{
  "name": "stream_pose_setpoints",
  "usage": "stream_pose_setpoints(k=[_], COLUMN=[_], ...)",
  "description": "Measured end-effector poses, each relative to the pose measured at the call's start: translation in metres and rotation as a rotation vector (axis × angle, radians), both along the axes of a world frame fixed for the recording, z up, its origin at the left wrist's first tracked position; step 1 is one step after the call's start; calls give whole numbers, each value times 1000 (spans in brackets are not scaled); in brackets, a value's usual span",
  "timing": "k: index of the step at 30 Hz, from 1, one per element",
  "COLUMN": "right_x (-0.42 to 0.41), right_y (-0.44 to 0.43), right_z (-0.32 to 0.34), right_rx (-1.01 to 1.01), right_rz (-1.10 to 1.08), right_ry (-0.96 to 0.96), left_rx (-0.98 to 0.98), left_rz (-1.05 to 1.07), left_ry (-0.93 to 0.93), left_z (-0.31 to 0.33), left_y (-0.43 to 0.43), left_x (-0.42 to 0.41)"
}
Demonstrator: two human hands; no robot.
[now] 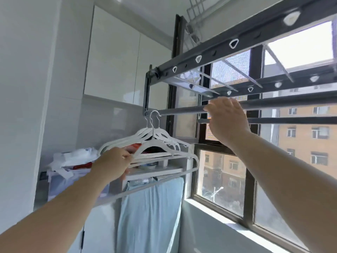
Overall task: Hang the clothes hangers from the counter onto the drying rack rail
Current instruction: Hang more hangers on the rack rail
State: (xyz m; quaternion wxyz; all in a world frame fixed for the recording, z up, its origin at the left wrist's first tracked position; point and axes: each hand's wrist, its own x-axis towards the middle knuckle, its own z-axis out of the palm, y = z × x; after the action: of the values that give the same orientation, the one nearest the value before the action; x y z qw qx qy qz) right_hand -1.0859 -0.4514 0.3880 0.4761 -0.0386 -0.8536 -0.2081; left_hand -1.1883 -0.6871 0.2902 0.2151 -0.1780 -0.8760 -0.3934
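Note:
A bunch of white clothes hangers hangs by its metal hooks at the left end of the round grey rail of the overhead drying rack. My left hand grips the lower left arm of the frontmost hanger. My right hand is raised to the same rail, farther right, with its fingers curled over the bar. The hangers' hooks sit just right of the rail's end bracket.
A counter with bags and clutter lies below the hangers, a light blue cloth draped over its front. White wall cupboards stand behind. A window with dark frames fills the right side; a second rail runs behind the first.

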Motion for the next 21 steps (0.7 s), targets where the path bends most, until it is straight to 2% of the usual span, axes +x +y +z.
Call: stream_pose_setpoints(k=[5, 9, 16, 21], right_x=[-43, -59, -69, -72], right_y=[-9, -10, -4, 2], right_z=[13, 18, 19, 17], right_rx=[-27, -18, 12, 81], right_rz=[-209, -330, -376, -368], right_ry=[-14, -37, -19, 18], left_rx=[-21, 40, 79, 4], left_rz=[-21, -101, -156, -168], left_ry=[-8, -27, -62, -84], left_z=[26, 42, 51, 46], left_y=[2, 13, 44, 64], left_x=[-62, -89, -114, -128])
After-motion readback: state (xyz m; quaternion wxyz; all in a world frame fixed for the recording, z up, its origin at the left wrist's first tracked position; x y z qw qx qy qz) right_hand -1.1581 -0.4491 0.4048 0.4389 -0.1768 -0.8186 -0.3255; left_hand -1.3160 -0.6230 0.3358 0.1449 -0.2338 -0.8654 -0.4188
